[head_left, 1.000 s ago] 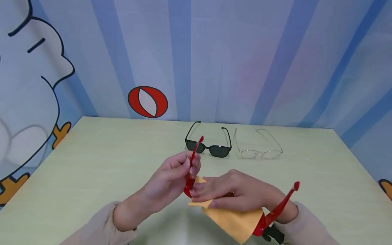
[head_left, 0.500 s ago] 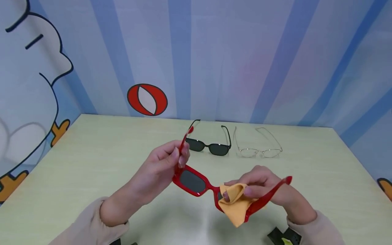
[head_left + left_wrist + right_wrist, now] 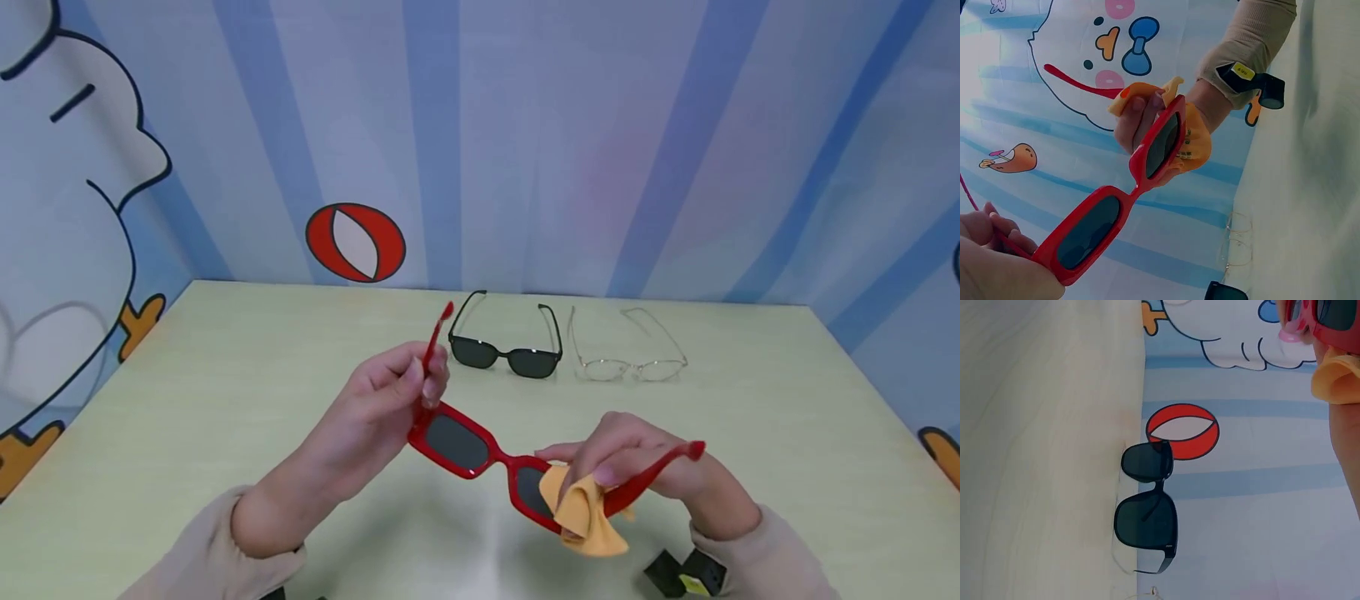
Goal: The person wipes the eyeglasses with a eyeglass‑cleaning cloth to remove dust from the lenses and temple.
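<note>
- Left hand [image 3: 367, 408]: fingers were clamped on one arm of the red sunglasses [image 3: 501, 455], held above the worktop [image 3: 217, 358].
- Right hand [image 3: 637, 462]: fingers pinched the yellow cloth [image 3: 600, 529] around the other lens.
- Black sunglasses [image 3: 532, 362] lay beyond.

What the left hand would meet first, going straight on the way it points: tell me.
Probably the black-framed sunglasses on the table, beyond the left hand. Depth is unclear: it looks raised and might pass above them.

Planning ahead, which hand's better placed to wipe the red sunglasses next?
Probably the right hand: it holds the yellow cloth against the red sunglasses, while the left hand grips their other end.
</note>
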The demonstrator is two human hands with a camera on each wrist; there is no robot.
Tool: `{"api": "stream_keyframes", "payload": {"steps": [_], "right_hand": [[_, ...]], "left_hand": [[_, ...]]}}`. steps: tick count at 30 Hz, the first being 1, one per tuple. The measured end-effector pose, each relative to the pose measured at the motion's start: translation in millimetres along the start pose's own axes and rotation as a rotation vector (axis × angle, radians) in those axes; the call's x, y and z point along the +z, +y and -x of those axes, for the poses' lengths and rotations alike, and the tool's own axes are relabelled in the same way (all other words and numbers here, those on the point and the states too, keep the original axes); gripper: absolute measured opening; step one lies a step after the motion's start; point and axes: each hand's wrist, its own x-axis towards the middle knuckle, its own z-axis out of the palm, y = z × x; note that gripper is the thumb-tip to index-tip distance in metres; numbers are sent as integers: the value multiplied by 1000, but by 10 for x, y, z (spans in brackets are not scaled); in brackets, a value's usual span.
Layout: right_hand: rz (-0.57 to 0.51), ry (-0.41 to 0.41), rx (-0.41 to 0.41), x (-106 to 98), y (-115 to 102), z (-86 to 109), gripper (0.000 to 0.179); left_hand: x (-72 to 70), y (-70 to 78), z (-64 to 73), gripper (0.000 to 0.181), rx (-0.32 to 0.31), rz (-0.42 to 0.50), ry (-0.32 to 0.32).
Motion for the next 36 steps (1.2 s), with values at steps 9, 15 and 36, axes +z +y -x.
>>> {"api": "stream_keyframes", "payload": {"steps": [9, 15, 36], "right_hand": [[38, 206, 255, 53, -18, 0, 33], [-75, 231, 233, 83, 8, 30, 29], [-144, 95, 171, -2, -183, 237, 42]], "left_hand": [[-7, -29, 26, 10, -29, -10, 30], [-32, -38, 36, 11, -9, -49, 30], [-84, 62, 20, 12, -70, 24, 108]]}}
